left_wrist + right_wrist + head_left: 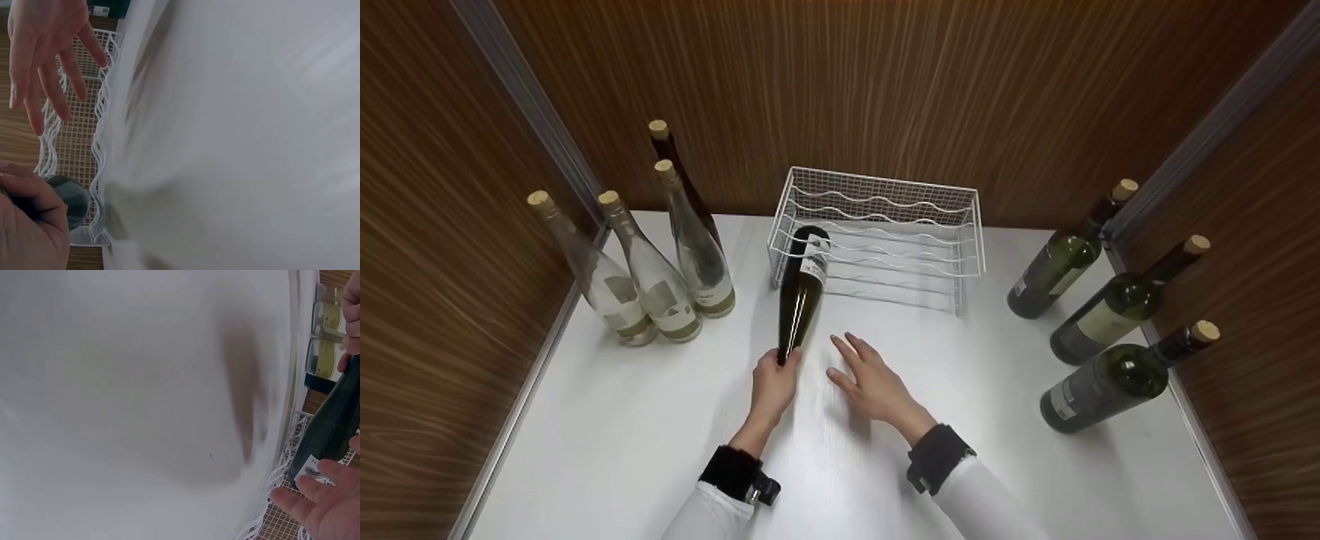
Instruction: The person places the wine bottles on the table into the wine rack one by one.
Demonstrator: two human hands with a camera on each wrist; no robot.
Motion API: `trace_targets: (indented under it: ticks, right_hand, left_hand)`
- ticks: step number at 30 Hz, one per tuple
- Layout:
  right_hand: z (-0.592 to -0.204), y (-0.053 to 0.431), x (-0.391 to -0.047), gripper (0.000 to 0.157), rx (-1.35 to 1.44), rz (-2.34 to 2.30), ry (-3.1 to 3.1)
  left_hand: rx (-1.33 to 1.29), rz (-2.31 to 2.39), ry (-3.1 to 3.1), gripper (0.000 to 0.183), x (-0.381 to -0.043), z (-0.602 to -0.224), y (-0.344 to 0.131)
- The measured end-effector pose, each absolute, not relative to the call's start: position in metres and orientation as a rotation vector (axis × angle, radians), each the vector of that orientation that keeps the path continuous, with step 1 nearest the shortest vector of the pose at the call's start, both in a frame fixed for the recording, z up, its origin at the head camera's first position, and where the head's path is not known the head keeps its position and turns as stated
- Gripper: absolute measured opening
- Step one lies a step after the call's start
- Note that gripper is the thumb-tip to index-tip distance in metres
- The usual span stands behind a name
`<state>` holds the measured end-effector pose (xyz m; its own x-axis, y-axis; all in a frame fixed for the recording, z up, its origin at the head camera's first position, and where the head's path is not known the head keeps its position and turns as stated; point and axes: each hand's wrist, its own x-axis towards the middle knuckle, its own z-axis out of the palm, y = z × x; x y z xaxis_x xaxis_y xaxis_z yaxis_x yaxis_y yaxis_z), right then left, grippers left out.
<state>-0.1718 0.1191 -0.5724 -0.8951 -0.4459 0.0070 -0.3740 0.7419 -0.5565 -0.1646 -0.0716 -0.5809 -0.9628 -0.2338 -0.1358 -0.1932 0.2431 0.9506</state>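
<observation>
My left hand (774, 386) grips a dark green wine bottle (801, 304) by its neck. The bottle points away from me, with its white-labelled base end at the left front of a white wire wine rack (885, 178). Whether its base rests on the wavy wires cannot be told. To the right of the bottle, my right hand (877, 386) hovers with spread fingers and holds nothing. The left wrist view shows the bottle's round base (76, 199) beside the rack's wires. In the right wrist view, the right fingers (292, 503) are near the label.
At the left stand three clear corked bottles (660, 292) and a dark corked bottle (682, 176) behind them. Three green corked bottles (1110, 315) stand at the right. Wood-grain panels (885, 82) enclose the white tabletop (840, 480) at the back and sides.
</observation>
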Motion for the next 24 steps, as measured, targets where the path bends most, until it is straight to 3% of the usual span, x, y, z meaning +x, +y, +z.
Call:
trace_targets:
  ticks: [24]
  right_hand:
    - [-0.58,0.114,-0.175,0.063,-0.661,-0.82,2.81]
  left_hand:
    - [0.391,-1.814,-2.424,0.033,-0.224,-0.597,-0.072]
